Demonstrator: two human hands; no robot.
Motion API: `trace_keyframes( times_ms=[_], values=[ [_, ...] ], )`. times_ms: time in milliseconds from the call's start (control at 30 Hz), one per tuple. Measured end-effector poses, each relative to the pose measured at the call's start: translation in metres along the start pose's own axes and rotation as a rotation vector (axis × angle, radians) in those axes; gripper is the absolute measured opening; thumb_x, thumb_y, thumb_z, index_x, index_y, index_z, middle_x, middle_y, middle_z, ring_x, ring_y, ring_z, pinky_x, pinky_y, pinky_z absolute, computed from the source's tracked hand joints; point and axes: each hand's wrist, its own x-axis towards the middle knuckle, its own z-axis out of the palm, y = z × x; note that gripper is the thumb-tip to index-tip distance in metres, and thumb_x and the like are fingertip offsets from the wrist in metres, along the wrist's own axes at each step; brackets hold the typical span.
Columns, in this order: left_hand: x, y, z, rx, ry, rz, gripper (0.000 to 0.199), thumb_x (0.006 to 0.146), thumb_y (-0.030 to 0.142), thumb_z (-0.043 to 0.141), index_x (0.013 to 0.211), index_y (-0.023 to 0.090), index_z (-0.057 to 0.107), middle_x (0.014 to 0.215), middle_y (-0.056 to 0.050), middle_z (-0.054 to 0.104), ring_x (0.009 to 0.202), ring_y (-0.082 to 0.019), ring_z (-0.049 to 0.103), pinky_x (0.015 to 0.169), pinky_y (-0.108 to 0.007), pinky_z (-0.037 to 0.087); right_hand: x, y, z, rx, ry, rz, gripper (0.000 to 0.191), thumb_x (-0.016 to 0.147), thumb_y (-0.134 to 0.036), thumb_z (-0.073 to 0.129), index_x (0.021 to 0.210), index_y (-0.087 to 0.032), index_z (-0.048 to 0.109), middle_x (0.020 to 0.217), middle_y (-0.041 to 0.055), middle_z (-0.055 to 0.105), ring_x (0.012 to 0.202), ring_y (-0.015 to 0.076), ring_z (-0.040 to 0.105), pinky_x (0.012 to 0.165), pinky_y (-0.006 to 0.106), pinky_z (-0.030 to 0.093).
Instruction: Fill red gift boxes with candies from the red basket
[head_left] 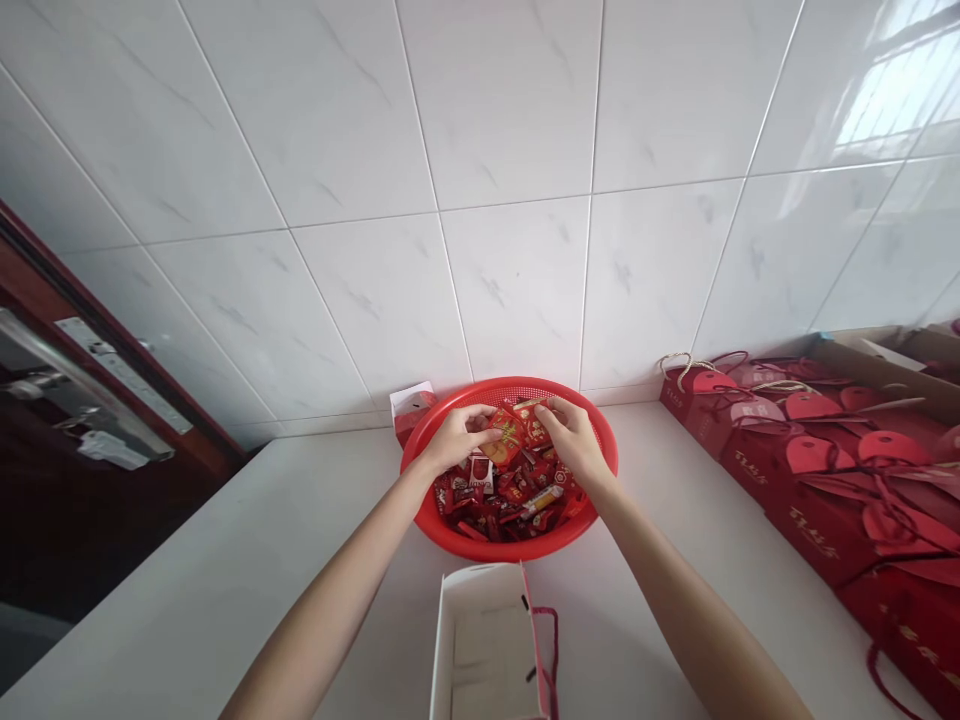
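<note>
A round red plastic basket (424, 517) full of small wrapped candies (517, 490) stands on the white counter near the wall. Over its left side, my left hand (463, 437) pinches a red and yellow candy packet (504, 436). My right hand (571, 437) has thumb and fingers closed on another red and gold candy packet (532, 422), right beside the first. Both packets are held just above the pile. In front of the basket sits an open white-lined gift box (491, 650) with a dark red cord handle; its inside shows no candies.
Rows of red gift boxes (780, 500) with cord handles line the right side, with a cardboard carton (862, 360) behind them. A small red and white box (412, 405) touches the basket's back left. A tiled wall (517, 290) rises behind; a dark door (97, 430) with a metal latch is at left.
</note>
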Motion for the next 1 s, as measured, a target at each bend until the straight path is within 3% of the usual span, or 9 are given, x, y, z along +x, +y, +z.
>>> trace_keyframes(
  times_ms=[133,433,533,700,867,1000],
  values=[
    [-0.0008,-0.0002,0.0002,0.008,0.023,-0.010,0.040,0.069,0.043,0.079,0.100,0.020,0.068,0.113,-0.007,0.073,0.108,-0.027,0.066,0.096,-0.039,0.052,-0.0001,0.0004,-0.0011,-0.036,0.017,0.013,0.029,0.085,-0.047,0.056,0.078,-0.021,0.064,0.071,0.0039,0.067,0.067,0.0213,0.059,0.059,0.031,0.044],
    [-0.0031,0.0019,0.0026,-0.014,0.105,-0.007,0.047,0.066,0.033,0.080,0.109,0.020,0.067,0.121,-0.009,0.069,0.115,-0.029,0.063,0.096,-0.040,0.051,-0.0024,-0.0061,-0.0031,-0.140,0.047,0.033,0.026,0.083,-0.041,0.052,0.070,-0.020,0.059,0.070,0.0016,0.063,0.068,0.0194,0.055,0.064,0.031,0.041],
    [-0.0025,0.0049,0.0040,-0.007,0.180,-0.042,0.040,0.066,0.025,0.074,0.105,0.021,0.068,0.120,-0.006,0.070,0.114,-0.027,0.063,0.097,-0.037,0.049,-0.0027,-0.0059,-0.0032,-0.152,0.049,0.031,0.024,0.082,-0.040,0.052,0.068,-0.021,0.057,0.068,0.0006,0.061,0.068,0.0190,0.054,0.064,0.030,0.040],
    [-0.0005,0.0037,0.0023,-0.090,0.378,-0.123,0.033,0.072,0.031,0.069,0.103,0.021,0.066,0.100,-0.005,0.074,0.097,-0.025,0.069,0.084,-0.032,0.052,-0.0026,-0.0042,-0.0029,-0.160,0.053,0.037,0.024,0.083,-0.040,0.052,0.067,-0.021,0.055,0.065,-0.0009,0.056,0.065,0.0174,0.050,0.061,0.029,0.037],
    [-0.0001,0.0017,0.0012,-0.103,0.389,-0.167,0.025,0.070,0.025,0.068,0.095,0.021,0.065,0.082,-0.001,0.073,0.084,-0.022,0.070,0.076,-0.030,0.051,-0.0026,-0.0040,-0.0031,-0.187,0.057,0.039,0.025,0.084,-0.039,0.052,0.067,-0.021,0.055,0.064,-0.0010,0.054,0.062,0.0165,0.048,0.059,0.029,0.035],
    [-0.0010,0.0026,0.0017,-0.127,0.339,-0.179,0.034,0.071,0.019,0.066,0.104,0.021,0.063,0.084,0.000,0.072,0.081,-0.020,0.070,0.075,-0.029,0.052,-0.0027,-0.0037,-0.0035,-0.187,0.048,0.038,0.023,0.083,-0.039,0.052,0.069,-0.021,0.057,0.064,-0.0004,0.056,0.062,0.0169,0.048,0.058,0.029,0.036]
  ],
)
